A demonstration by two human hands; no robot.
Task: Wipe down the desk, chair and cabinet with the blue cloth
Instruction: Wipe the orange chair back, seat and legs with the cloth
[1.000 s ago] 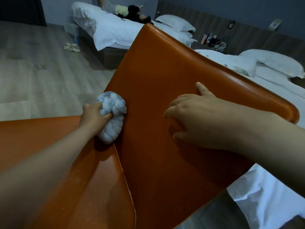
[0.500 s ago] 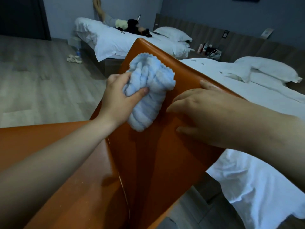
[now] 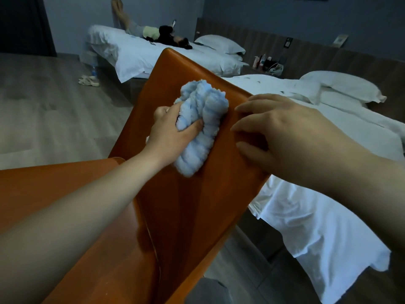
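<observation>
The bunched, ribbed blue cloth point(image 3: 201, 126) is pressed against the upper front of the smooth orange chair back point(image 3: 197, 205), with the left hand point(image 3: 171, 132) clenched around it. Just beside it, not touching, the right hand point(image 3: 285, 137) rests spread-fingered on the same back near its top rim. Behind the chair stands a white-sheeted bed point(image 3: 317, 233), and farther off a second bed point(image 3: 140, 53) on which a person point(image 3: 162, 34) lies.

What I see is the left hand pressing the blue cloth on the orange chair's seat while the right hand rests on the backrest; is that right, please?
Not quite. The head view shows the left hand pressing the blue cloth on the orange chair's backrest, near its top edge, not on the seat. The right hand does rest on the backrest.
</observation>
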